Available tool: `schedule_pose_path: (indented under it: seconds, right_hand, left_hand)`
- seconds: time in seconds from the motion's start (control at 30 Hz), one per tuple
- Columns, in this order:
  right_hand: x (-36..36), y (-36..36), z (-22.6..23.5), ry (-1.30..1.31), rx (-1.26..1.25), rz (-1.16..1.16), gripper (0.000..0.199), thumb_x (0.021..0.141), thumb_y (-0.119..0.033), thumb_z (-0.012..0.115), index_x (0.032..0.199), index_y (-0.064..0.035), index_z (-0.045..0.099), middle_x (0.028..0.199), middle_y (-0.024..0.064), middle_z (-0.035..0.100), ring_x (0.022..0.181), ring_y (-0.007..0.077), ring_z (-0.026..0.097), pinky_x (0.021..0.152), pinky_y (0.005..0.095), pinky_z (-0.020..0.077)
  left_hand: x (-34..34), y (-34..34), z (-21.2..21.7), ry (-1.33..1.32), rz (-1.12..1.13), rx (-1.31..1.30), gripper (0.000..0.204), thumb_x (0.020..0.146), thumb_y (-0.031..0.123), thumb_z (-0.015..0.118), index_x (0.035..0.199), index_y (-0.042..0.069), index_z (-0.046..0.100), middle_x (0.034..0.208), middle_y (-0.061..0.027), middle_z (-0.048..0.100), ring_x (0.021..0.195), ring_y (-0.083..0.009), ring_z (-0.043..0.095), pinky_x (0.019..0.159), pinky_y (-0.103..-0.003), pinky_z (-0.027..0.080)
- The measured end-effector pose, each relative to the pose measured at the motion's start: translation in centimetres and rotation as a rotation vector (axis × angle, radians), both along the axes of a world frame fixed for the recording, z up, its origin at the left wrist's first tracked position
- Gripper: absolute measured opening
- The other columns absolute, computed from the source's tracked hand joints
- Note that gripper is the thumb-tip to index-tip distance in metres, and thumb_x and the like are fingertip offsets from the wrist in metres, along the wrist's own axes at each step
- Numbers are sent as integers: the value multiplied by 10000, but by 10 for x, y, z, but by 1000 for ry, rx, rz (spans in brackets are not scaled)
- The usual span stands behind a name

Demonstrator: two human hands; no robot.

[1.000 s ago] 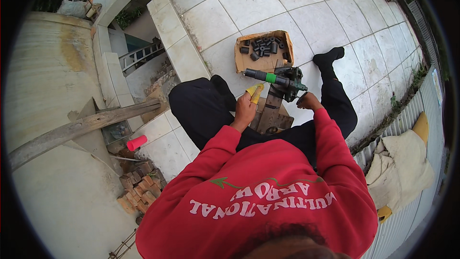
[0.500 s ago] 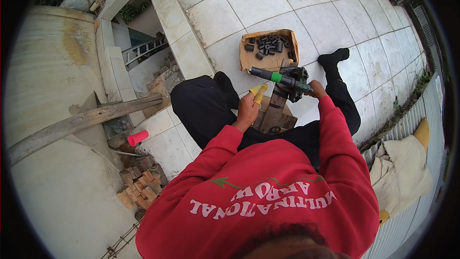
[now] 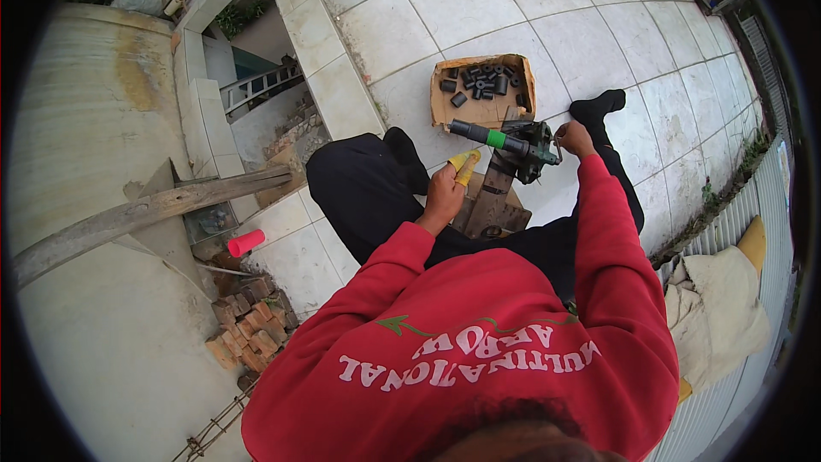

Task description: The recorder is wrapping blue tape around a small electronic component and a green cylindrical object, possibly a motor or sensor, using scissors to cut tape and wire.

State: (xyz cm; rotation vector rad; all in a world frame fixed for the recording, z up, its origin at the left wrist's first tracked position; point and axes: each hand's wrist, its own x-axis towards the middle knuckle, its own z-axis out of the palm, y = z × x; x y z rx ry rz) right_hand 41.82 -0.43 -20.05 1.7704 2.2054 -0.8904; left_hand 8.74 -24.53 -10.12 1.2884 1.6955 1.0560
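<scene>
Fingertips of the right hand (image 3: 575,139) hidden behind the dark vise (image 3: 532,144); impossible to tell what is pinched there. Yellow tool (image 3: 466,166) in the left hand (image 3: 445,197) mostly covered by the fingers, kind unclear. Small black parts in the cardboard box (image 3: 445,107) too small to identify. Lower part of the wooden block (image 3: 492,201) concealed by the red sleeve.
</scene>
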Motion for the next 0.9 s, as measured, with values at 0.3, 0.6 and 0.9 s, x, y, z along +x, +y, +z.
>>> schedule_pose_path:
  seconds: [0.3, 0.6, 0.9]
  right_hand:
    - [-5, 20, 52, 102, 178, -61, 171, 778, -136, 782, 939, -79, 796, 891, 139, 768, 846, 307, 747, 781, 399, 580]
    - [-10, 25, 120, 125, 292, -83, 171, 805, -146, 763, 968, -98, 781, 954, 138, 771, 915, 327, 742, 805, 421, 579]
    - [-6, -1, 174, 220, 377, -119, 202, 807, -125, 759, 1000, -66, 762, 973, 161, 768, 922, 332, 739, 807, 410, 576]
  left_hand:
    - [-1, 4, -4, 30, 31, 142, 266, 990, 36, 596, 1230, -48, 676, 1026, -227, 731, 932, -362, 726, 776, -377, 539]
    - [-2, 7, -5, 39, 39, 103, 249, 1002, 76, 608, 1203, -49, 681, 999, -235, 731, 894, -360, 723, 753, -383, 534]
    - [2, 11, 3, -112, 83, -20, 176, 955, 54, 601, 1070, -64, 661, 888, -222, 708, 767, -325, 706, 700, -400, 530]
